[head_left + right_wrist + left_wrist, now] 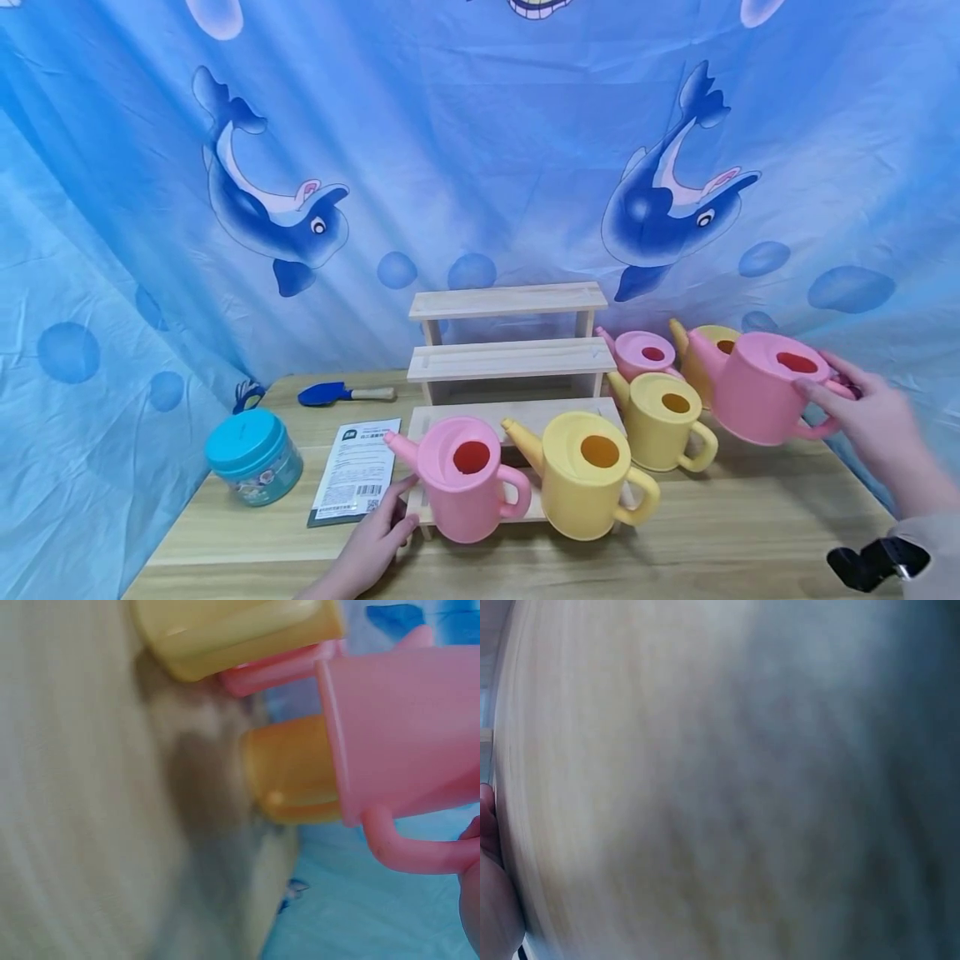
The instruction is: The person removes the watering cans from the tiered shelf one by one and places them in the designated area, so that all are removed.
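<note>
My right hand (873,412) grips a pink watering can (765,387) by its handle. The can hangs above the table at the right, spout pointing left; the right wrist view shows its underside edge and handle (405,851) close up. At the lower left corner of a stepped wooden shelf (510,360), my left hand (378,533) holds the end of the bottom step between thumb and fingers. On that step stand another pink watering can (459,475) and a yellow watering can (573,492), side by side, spouts to the left. Only a sliver of left hand (491,892) shows in its wrist view.
Right of the shelf, a yellow can (660,429) stands in front of a pink can (637,350) and another yellow can (292,772). Leftward lie a white-labelled packet (356,471), a blue trowel (326,393) and a turquoise-lidded jar (255,458). A dolphin-print curtain (480,167) hangs behind.
</note>
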{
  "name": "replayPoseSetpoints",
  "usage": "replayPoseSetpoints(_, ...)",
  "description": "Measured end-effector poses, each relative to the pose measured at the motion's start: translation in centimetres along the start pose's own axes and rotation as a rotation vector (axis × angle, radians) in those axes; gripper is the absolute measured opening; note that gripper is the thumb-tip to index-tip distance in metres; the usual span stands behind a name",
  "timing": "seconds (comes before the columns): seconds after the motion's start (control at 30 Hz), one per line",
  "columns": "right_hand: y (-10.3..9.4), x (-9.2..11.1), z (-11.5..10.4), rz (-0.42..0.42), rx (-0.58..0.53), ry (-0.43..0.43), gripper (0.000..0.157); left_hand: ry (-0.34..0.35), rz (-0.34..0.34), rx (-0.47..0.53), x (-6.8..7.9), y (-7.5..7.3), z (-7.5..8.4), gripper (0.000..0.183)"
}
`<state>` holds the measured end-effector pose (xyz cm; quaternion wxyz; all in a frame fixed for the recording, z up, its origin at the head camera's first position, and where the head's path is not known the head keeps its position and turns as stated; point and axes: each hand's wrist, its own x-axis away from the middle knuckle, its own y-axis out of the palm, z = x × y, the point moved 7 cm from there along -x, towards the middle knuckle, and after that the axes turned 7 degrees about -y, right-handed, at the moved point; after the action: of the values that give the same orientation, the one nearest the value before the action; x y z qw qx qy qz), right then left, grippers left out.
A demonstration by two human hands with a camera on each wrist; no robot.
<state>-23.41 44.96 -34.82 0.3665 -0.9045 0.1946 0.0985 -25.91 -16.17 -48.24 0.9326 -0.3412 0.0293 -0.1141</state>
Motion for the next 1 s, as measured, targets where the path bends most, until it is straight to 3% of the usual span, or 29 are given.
replayPoseSetpoints(0.37, 2.7, 1.9, 4.3, 0.009, -0.036, 0.126, 0.085, 0.021, 0.0, 0.004, -0.1, -0.1, 0.1, 0.046)
replayPoseSetpoints(0.6, 4.2, 2.9, 5.9, 0.066, -0.033, 0.193, 0.086, 0.025, 0.007, 0.007, -0.1, 0.1, 0.2, 0.046)
replayPoseSetpoints(0.77, 5.0, 3.0, 5.6, 0.066, -0.082, 0.165, 0.087, 0.011, -0.001, 0.002, 0.0, 0.1, 0.2, 0.046)
replayPoseSetpoints(1.0, 5.1, 2.6, 5.0, 0.016, -0.045, 0.126, 0.089, 0.02, 0.008, -0.006, 0.0, 0.0, 0.1, 0.046)
